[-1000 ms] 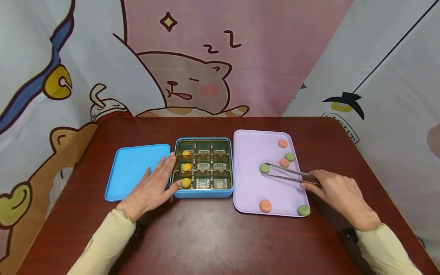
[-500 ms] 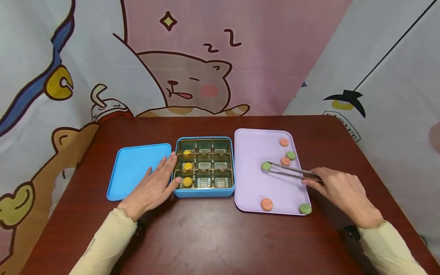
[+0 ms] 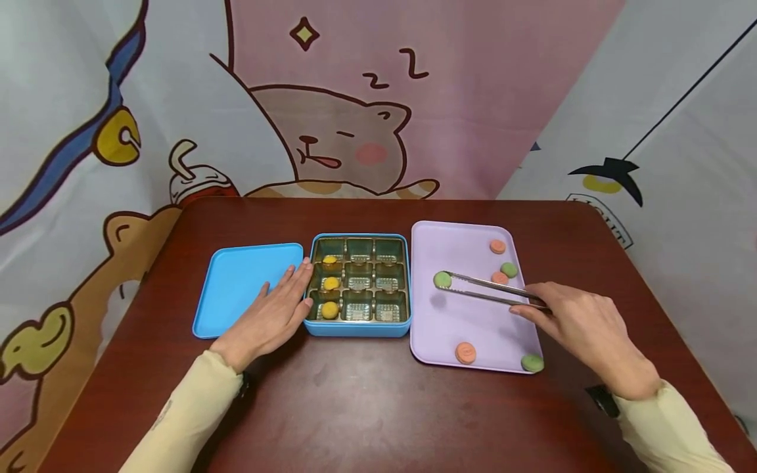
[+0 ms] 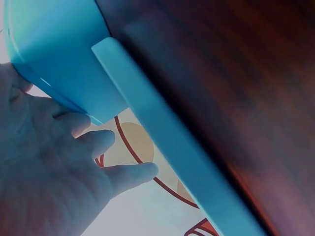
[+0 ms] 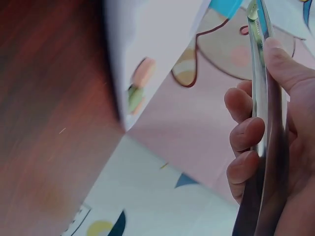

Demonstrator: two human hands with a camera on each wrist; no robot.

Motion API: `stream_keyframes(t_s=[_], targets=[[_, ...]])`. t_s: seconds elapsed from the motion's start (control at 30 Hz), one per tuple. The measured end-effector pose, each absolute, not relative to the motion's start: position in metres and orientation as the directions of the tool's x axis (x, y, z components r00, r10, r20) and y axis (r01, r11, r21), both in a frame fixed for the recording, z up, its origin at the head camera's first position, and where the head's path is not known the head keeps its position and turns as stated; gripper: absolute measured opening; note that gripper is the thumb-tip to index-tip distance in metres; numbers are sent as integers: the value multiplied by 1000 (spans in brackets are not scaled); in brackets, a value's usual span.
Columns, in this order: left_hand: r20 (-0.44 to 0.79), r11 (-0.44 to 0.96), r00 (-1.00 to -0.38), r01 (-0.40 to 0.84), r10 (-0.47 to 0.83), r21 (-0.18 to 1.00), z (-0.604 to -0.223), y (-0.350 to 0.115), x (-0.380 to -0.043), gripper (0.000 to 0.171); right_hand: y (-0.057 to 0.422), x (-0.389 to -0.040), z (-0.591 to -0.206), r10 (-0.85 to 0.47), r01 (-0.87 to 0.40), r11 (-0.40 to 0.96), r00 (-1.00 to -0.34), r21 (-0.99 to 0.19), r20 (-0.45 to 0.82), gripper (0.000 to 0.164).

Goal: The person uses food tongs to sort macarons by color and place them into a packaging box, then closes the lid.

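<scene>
My left hand [image 3: 269,322] [image 4: 49,157] lies with fingers extended against the left side of a blue box [image 3: 359,330] [image 4: 69,54]. Gold dividers split its inside into compartments; yellow balls [image 3: 330,310] sit in the left column. My right hand [image 3: 585,332] [image 5: 301,125] grips metal tongs [image 3: 481,283] [image 5: 268,128], thumb on one side and fingers curled on the other. Between the tong tips is a small round green macaron-like piece [image 3: 442,280] [image 5: 252,11], raised over the lilac tray [image 3: 437,335], with its shadow below it.
A blue lid [image 3: 236,279] [image 4: 162,128] lies left of the box. Still on the tray are orange pieces [image 3: 465,353] and green ones [image 3: 532,362], mostly along its right side. The brown table [image 3: 367,407] backs onto a cartoon-printed cloth [image 3: 473,98].
The tongs have closed on the green piece and lifted it off the tray, moving slightly left. My left hand stays beside the box. The head view has shifted a little.
</scene>
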State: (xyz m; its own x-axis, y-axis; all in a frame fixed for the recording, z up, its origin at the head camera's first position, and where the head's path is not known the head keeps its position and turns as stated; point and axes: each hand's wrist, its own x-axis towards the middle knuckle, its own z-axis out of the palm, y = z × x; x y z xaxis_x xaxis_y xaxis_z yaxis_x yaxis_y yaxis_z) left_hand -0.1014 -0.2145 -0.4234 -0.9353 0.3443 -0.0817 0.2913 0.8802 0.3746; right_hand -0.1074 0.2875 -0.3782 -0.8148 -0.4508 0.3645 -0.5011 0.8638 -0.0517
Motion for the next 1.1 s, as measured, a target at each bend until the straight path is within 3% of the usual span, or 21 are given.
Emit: stream_keyframes(t_s=[0.3,0.43,0.7,1.1], targets=[[-76,885,-938,290,339,364,-424,-214,-103,68,253,-111,-369,-547,-626,779,-711,-43,443,55],[-84,888,-936,291,341,356,-423,-214,-103,70,239,-113,-368,-584,-663,748,-684,-38,438,43],[-47,887,-934,319,353,335,-421,-213,-106,77,212,-116,-366,-616,-675,736,-701,-53,359,33],[-89,897,-939,285,332,339,-425,-212,-108,77,181,-122,-370,-677,-723,690,-660,-31,327,34]])
